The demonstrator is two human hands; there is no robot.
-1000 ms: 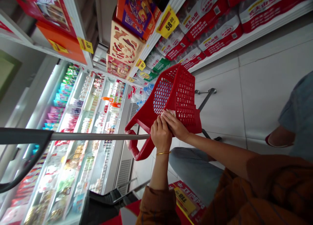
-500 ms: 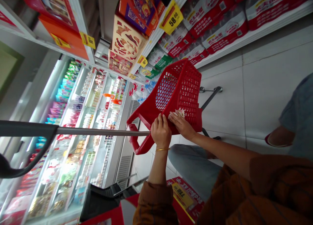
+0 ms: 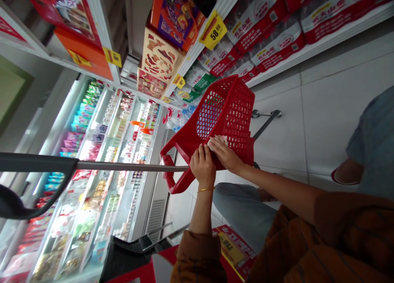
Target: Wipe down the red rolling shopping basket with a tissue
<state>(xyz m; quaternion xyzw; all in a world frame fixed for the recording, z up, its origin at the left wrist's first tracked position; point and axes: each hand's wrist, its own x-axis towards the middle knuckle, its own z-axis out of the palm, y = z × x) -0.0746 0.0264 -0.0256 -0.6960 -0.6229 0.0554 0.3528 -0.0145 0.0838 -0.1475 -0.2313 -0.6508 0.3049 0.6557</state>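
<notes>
A red plastic shopping basket on wheels [image 3: 238, 110] appears sideways in the head view, with perforated walls and a metal pull rod [image 3: 132, 166] ending in a dark grey handle [image 3: 33, 162]. My left hand [image 3: 203, 166], with a gold-coloured bracelet at the wrist, has its fingers curled over the basket's edge near the rod. Just beside it, my right hand [image 3: 226, 154] presses a crumpled white cloth [image 3: 223, 139] against the basket wall. Most of the cloth is hidden under those fingers.
Shrink-wrapped bottle packs [image 3: 277, 49] line a low shelf close to the basket. Boxed goods [image 3: 161, 55] fill the shelf beside them. A lit refrigerated display [image 3: 101, 164] stands beyond. Near my left forearm is a red carton [image 3: 234, 250]. Tiled floor [image 3: 332, 110] lies under the wheels.
My right hand has slid with the cloth along the basket wall, closer to my left hand. The left hand keeps its hold, and the view has shifted slightly.
</notes>
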